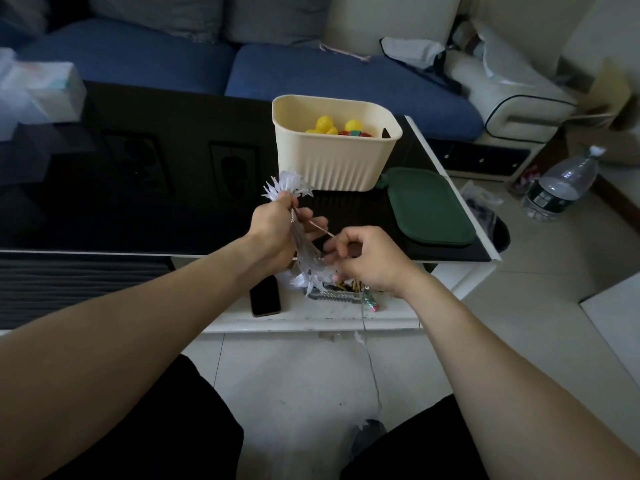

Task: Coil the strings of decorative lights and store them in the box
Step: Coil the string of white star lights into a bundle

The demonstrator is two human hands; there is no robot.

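Left hand (pixel 275 227) clenched around bundled string of lights (pixel 304 251) — white spiky bulbs fanning above and below fist. Right hand (pixel 369 258) pinching loose wire end beside bundle. Cream box (pixel 334 161) on black table (pixel 138 174) just beyond hands, yellow items inside — green lid (pixel 429 206) lying beside it.
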